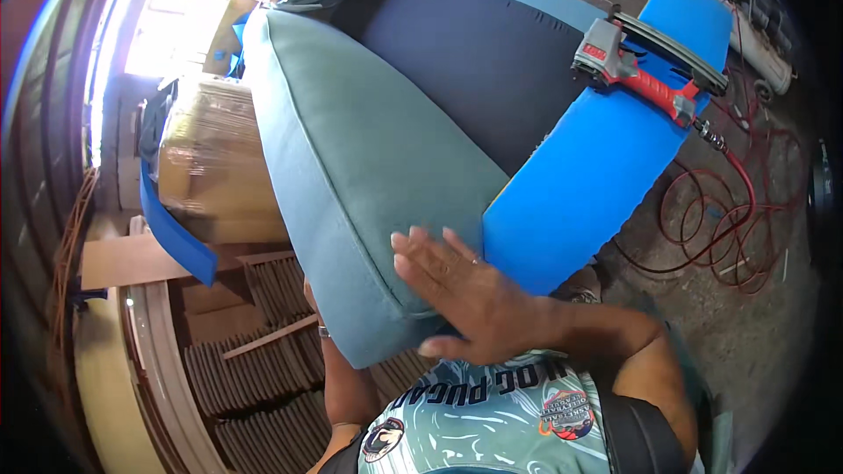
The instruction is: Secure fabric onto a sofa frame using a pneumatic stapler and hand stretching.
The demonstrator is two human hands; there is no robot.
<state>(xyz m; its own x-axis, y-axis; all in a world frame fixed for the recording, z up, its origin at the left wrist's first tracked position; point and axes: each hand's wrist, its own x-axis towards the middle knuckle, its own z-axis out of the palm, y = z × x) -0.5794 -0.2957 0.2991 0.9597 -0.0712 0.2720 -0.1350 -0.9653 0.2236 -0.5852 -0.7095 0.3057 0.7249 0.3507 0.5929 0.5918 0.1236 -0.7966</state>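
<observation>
My right hand point(465, 290) is open, fingers stretched out, over the near end of a grey-green upholstered armrest point(369, 149) with a piped seam. Whether the palm presses on the fabric or hovers just above it, I cannot tell. My left hand point(309, 295) is at the armrest's left side, mostly hidden behind it; only a sliver shows above a wristband, and its fingers are out of sight. Beside my right hand runs a bright blue foam sheet point(575, 184). A red and grey staple gun point(645, 75) with an air hose lies on it.
Dark fabric point(448, 44) covers the piece's middle. At left stand a wrapped brown bundle point(215, 149), a bent blue strip point(176, 237) and stacked brown slats point(263, 386). A red air hose point(746, 219) coils on the floor at right, near a grey cylinder point(762, 57).
</observation>
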